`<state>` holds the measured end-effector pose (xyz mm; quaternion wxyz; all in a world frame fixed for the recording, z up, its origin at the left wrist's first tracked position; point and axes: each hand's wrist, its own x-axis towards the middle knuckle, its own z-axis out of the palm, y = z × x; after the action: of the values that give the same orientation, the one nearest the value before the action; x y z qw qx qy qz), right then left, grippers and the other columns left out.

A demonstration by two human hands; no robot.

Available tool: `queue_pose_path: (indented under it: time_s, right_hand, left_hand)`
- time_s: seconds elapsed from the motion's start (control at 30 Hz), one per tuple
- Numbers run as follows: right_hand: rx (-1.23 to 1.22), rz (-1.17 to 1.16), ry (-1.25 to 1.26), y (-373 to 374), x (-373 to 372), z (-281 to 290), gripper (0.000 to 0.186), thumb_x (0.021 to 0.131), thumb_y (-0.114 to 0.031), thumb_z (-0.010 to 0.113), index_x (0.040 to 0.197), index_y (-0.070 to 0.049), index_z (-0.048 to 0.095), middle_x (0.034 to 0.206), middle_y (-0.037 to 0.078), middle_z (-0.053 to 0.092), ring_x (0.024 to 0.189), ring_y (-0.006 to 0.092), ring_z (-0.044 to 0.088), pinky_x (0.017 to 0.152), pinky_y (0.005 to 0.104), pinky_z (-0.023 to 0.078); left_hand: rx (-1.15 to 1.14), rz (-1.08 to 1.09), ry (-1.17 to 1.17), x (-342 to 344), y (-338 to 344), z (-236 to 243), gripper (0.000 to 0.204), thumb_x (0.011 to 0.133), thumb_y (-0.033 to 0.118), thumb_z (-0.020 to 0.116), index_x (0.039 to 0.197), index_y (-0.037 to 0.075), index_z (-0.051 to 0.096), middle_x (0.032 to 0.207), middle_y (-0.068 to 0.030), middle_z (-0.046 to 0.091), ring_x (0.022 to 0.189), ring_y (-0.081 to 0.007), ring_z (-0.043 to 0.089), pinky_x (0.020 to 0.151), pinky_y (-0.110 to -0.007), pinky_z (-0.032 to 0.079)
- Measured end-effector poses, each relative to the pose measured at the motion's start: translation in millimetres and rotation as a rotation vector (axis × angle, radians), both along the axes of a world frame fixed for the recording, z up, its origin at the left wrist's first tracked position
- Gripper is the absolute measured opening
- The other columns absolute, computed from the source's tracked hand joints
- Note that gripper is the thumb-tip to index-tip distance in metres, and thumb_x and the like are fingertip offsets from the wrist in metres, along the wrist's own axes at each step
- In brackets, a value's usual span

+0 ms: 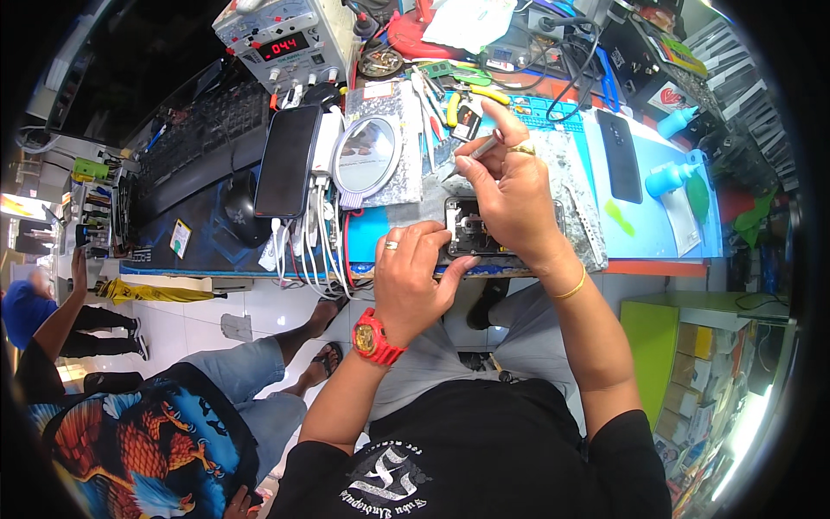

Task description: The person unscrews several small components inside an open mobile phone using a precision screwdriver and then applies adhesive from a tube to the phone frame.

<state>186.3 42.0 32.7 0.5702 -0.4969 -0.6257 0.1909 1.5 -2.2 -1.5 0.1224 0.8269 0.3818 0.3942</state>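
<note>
An opened phone [469, 228] with its inner parts bare lies at the front edge of the bench, on a grey speckled work mat [577, 195]. My left hand [413, 270] grips its near left corner, fingertips on the left side and thumb along the near edge. Over the phone, my right hand [517, 197] pinches a slim pointed metal tool [485, 149]. The tip points down to the left, past the phone's far edge; whether it touches anything I cannot tell. My right palm hides much of the phone's right half.
Left of the work lie a round mirror [367, 156], a dark phone [288, 161], white cables [322, 229] and a mouse [245, 208]. A power supply [290, 48] stands behind. Yellow-handled pliers [478, 92] lie beyond; another phone [618, 156] and blue bottles [670, 179] sit right. Someone sits at my left.
</note>
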Motion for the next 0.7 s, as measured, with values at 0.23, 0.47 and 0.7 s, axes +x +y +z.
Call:
queue_pose_path:
  time_s: [0.23, 0.47, 0.7]
  right_hand:
    - [0.005, 0.004, 0.009, -0.4, -1.4, -2.5, 0.067, 0.097, 0.005, 0.072, 0.157, 0.0, 0.044, 0.096, 0.015, 0.077, 0.081, 0.0243, 0.079, 0.074, 0.0356, 0.062]
    - [-0.123, 0.027, 0.382, -25.0, 11.2, 15.5, 0.071, 0.097, 0.006, 0.077, 0.156, 0.003, 0.039, 0.095, 0.01, 0.074, 0.083, 0.0141, 0.074, 0.074, 0.0289, 0.062]
    - [-0.256, -0.044, 0.574, -57.5, 17.3, 7.0, 0.073, 0.097, 0.003, 0.078, 0.155, 0.003, 0.034, 0.094, 0.007, 0.067, 0.08, 0.0105, 0.07, 0.069, 0.0249, 0.062]
  left_hand:
    - [-0.003, -0.001, -0.004, 1.1, 0.0, 0.8, 0.045, 0.08, 0.026, 0.094, 0.111, 0.004, 0.069, 0.114, -0.0132, 0.073, 0.1, -0.0339, 0.067, 0.09, -0.045, 0.049]
    - [-0.001, 0.002, -0.005, 0.1, 0.8, 1.6, 0.045, 0.079, 0.024, 0.095, 0.109, 0.003, 0.07, 0.113, -0.0155, 0.074, 0.1, -0.0352, 0.068, 0.089, -0.046, 0.05]
    - [0.005, 0.005, -0.023, 1.1, 0.7, 1.1, 0.045, 0.077, 0.022, 0.096, 0.109, 0.002, 0.071, 0.112, -0.0175, 0.075, 0.1, -0.0361, 0.069, 0.088, -0.046, 0.052]
